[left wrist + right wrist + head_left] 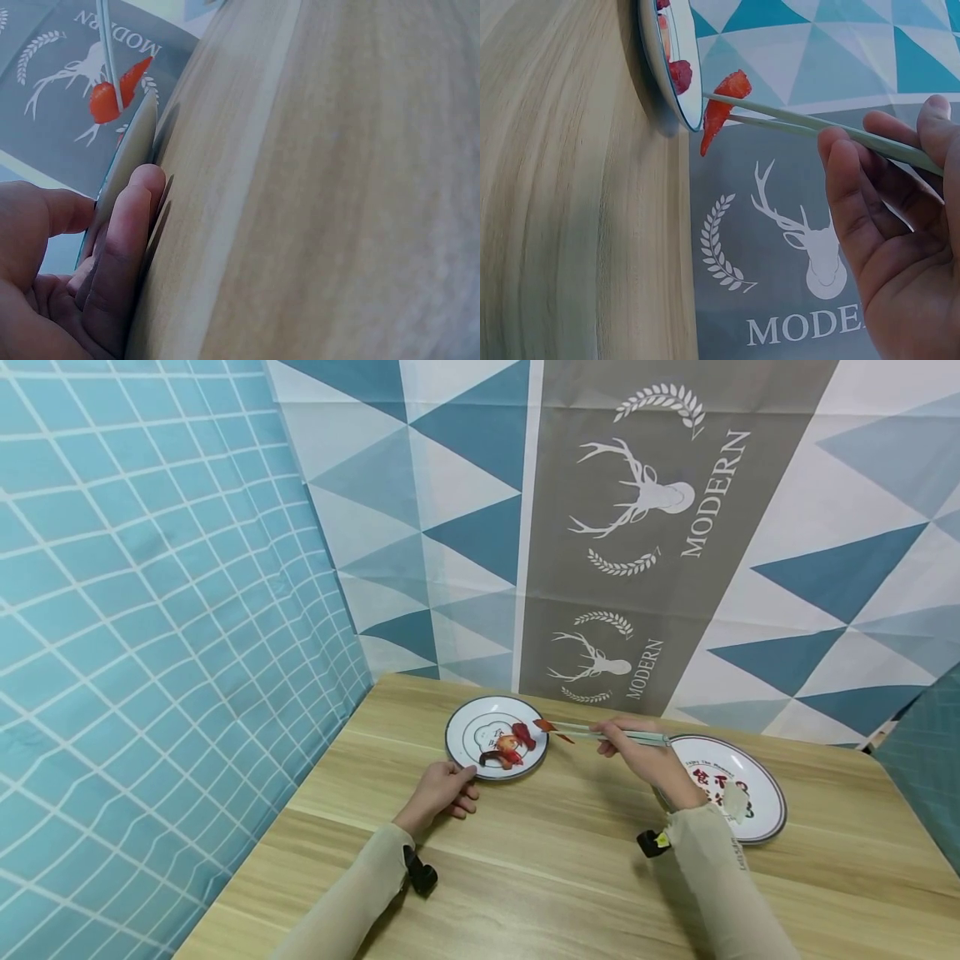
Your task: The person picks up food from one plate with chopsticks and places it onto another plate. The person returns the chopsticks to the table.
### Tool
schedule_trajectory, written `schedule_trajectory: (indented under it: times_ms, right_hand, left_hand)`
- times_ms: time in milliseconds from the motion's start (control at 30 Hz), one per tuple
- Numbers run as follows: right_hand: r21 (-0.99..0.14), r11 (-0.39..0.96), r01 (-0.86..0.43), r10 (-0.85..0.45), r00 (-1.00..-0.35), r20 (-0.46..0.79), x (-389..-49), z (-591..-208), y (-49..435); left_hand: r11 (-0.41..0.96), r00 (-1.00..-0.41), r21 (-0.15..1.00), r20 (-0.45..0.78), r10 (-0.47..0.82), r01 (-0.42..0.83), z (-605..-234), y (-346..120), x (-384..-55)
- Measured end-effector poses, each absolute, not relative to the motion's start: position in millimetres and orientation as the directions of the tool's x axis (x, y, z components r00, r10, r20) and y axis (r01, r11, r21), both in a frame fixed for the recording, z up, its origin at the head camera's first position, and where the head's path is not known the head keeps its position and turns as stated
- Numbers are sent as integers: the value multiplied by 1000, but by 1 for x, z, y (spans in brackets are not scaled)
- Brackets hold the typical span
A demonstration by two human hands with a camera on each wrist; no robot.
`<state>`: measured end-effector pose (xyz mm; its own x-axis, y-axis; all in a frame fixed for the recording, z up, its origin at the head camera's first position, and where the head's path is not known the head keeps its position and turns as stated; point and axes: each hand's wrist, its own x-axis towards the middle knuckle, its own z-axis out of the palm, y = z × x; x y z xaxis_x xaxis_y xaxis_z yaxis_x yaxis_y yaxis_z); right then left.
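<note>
A small white plate [467, 727] with a dark rim stands near the back of the table. On it lie several red and orange food pieces [508, 750], one of them dark. My left hand [441, 792] pinches the plate's near rim, thumb on top and fingers underneath. With my right hand [641, 753] I hold a pair of pale green chopsticks [795, 119]. Their tips grip a pointed orange-red food piece [718, 116], raised above the table just off the plate's right edge. What kind of food it is, I cannot tell.
A larger oval plate [768, 789] with red lettering stands to the right, partly behind my right forearm. A pale flat piece [737, 802] lies on it. Behind the wooden table [540, 868] hangs a patterned cloth [472, 527]; a blue checked one [150, 610] is at left.
</note>
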<state>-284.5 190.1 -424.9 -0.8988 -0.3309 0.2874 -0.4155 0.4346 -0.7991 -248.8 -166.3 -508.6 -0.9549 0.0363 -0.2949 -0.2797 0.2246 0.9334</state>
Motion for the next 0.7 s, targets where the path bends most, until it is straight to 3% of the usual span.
schedule_trajectory:
  times_ms: [400, 700]
  right_hand:
    - [-798, 396, -454, -307, -885, 350, -287, -428, 180]
    - [-809, 373, -454, -313, -882, 351, -268, -406, 168]
  left_hand:
    - [229, -959, 936, -281, 37, -266, -508, -166, -247]
    - [234, -960, 936, -277, 37, -261, -506, -165, -246]
